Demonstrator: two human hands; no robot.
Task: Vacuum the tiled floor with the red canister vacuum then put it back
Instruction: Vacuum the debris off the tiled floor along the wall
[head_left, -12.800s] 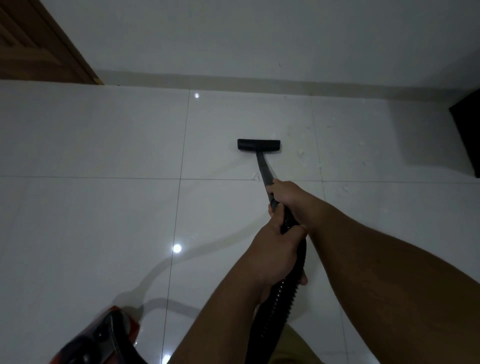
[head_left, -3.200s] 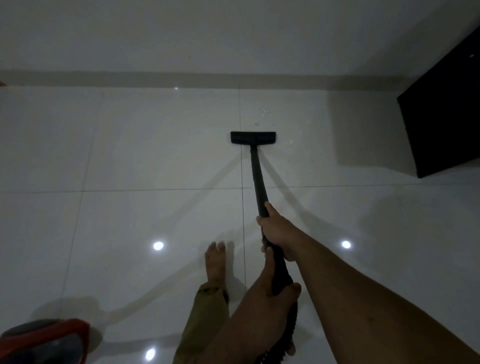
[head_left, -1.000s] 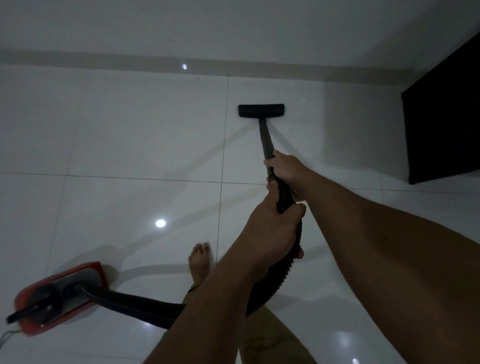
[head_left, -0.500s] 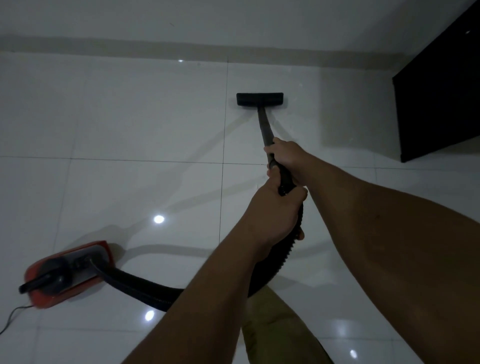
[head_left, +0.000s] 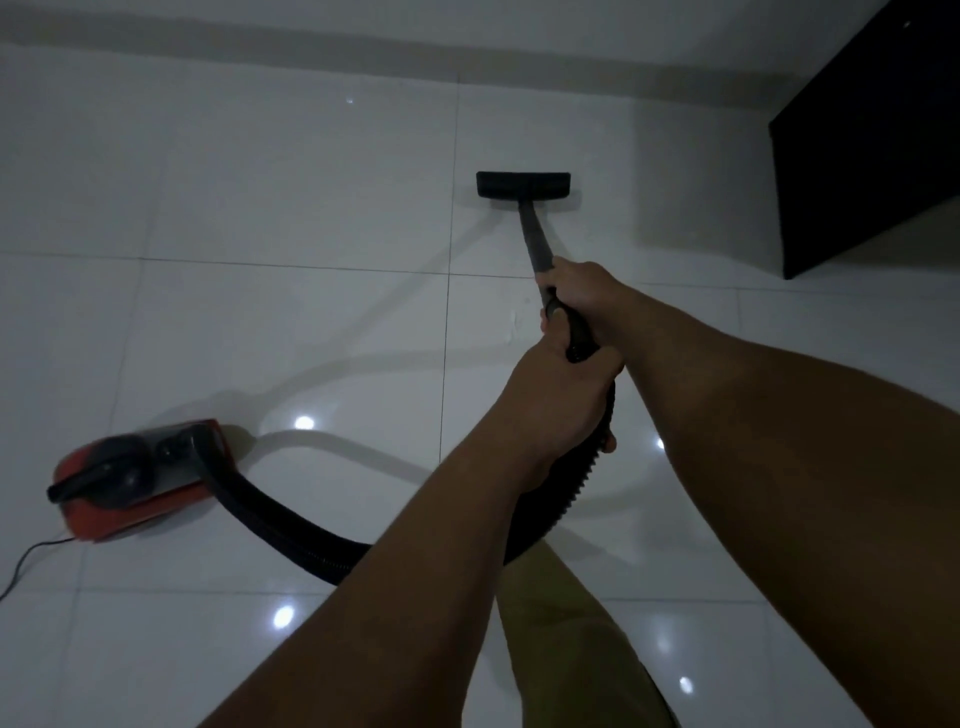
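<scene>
Over white tiles, 2 hands (head_left: 558, 402) gripping wand (head_left: 535, 244)

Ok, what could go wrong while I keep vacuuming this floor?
1. The hose curves across the floor right by your leg; you might trip on it.
2. The power cord trails off behind the red vacuum; pulling further could strain it.
3. The floor head is near the dark cabinet and may knock it.
</scene>
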